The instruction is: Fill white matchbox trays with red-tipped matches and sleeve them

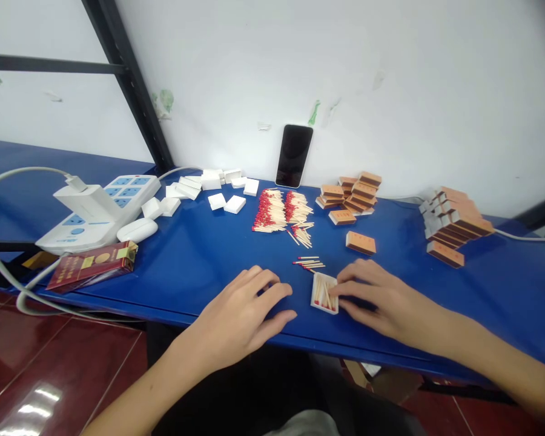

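A small white matchbox tray [315, 293] with several red-tipped matches in it lies near the table's front edge. My right hand [372, 297] is at the tray's right side, its fingertips closed on that edge and one finger reaching over the matches inside. To the left of the tray, my left hand [247, 312] hovers by the front edge, fingers bent and thumb apart, holding nothing. Just behind the tray a few loose matches [311, 263] lie on the blue table [177, 260]. Larger piles of matches [272, 212] sit farther back.
White empty trays [188, 186] are scattered at the back left. Orange matchbox sleeves [358, 195] are heaped at back right, beside a stack of matchboxes [456, 218]. A phone [294, 156] leans on the wall. A power strip [134, 191] and dark red box [93, 265] lie left.
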`<state>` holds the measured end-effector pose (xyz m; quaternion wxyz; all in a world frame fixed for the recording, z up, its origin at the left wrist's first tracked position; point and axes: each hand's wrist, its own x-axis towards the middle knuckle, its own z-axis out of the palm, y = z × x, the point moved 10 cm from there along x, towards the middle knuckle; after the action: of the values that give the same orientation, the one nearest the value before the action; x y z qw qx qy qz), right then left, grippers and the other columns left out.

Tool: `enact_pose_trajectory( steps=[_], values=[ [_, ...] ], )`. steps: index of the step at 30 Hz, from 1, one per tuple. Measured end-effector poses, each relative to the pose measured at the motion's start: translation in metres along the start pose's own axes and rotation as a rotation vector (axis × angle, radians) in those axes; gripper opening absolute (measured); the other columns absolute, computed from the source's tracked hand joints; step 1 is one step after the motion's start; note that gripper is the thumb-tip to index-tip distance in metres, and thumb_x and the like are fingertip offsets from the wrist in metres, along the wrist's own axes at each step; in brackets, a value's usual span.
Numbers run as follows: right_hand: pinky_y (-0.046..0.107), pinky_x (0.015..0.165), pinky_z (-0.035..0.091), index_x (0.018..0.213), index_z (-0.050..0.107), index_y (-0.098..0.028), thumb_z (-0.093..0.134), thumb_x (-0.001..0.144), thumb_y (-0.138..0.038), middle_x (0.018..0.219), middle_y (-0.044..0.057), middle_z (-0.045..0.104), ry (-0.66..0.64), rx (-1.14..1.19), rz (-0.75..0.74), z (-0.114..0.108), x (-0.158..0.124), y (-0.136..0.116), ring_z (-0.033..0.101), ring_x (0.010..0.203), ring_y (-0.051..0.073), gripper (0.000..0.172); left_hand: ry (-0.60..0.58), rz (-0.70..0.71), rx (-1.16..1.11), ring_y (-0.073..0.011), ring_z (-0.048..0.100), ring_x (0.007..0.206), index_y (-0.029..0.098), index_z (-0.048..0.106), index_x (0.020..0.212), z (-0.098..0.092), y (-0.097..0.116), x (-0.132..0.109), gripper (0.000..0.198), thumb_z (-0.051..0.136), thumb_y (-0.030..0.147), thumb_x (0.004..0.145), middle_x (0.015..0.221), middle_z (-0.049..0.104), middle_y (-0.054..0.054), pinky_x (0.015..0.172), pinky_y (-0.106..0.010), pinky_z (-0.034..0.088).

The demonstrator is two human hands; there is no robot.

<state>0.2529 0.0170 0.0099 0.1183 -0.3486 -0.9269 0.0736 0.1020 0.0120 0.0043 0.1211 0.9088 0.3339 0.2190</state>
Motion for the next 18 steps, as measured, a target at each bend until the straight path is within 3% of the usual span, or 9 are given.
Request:
enact_pose_trajectory(
  steps=[4,7,9,13,18],
  values=[
    [0.035,0.071,0.041,0.092,0.068,-0.02,0.05,0.098,-0.024,0.082,0.005,0.062,0.072,-0.087,-0.081,0.003,0.017,-0.036,0.054,0.077,0.019,0.02,-0.017,-0.026,-0.03,-0.0271,0.056,0.114,0.018,0.051,0.132,-0.001,0.0,0.0,0.048,0.056,0.05,0.095,0.12,0.061,-0.01,0.105,-0.049,0.044],
    [0.033,0.072,0.043,0.095,0.068,-0.018,0.051,0.099,-0.029,0.083,0.005,0.063,0.102,-0.015,-0.142,0.0,0.027,-0.054,0.056,0.076,0.018,0.02,-0.015,-0.053,0.003,-0.0317,0.052,0.119,0.017,0.046,0.139,0.0,-0.004,0.001,0.067,0.063,0.057,0.088,0.128,0.057,-0.013,0.103,-0.051,0.045],
    [0.03,0.071,0.045,0.101,0.067,-0.018,0.051,0.099,-0.031,0.086,0.005,0.064,0.12,0.084,-0.087,-0.007,0.029,-0.044,0.058,0.078,0.016,0.021,-0.027,-0.05,0.014,-0.0306,0.052,0.116,0.019,0.048,0.138,0.002,-0.004,0.001,0.06,0.061,0.053,0.09,0.126,0.056,-0.012,0.1,-0.05,0.046],
    [0.026,0.062,0.043,0.098,0.067,-0.02,0.055,0.097,-0.029,0.078,0.001,0.059,0.165,0.072,0.188,-0.016,0.022,0.011,0.055,0.066,0.013,0.015,-0.061,-0.049,-0.017,-0.0254,0.054,0.103,0.025,0.055,0.13,0.005,-0.003,0.002,0.04,0.057,0.043,0.094,0.115,0.055,-0.008,0.094,-0.045,0.048],
    [0.027,0.062,0.044,0.098,0.068,-0.021,0.055,0.097,-0.03,0.084,0.002,0.059,0.057,0.066,0.231,0.002,0.026,0.039,0.056,0.068,0.014,0.016,-0.069,-0.047,-0.002,-0.0243,0.054,0.1,0.028,0.055,0.13,0.004,0.0,0.001,0.036,0.053,0.034,0.094,0.108,0.053,-0.006,0.098,-0.05,0.043]
  ],
)
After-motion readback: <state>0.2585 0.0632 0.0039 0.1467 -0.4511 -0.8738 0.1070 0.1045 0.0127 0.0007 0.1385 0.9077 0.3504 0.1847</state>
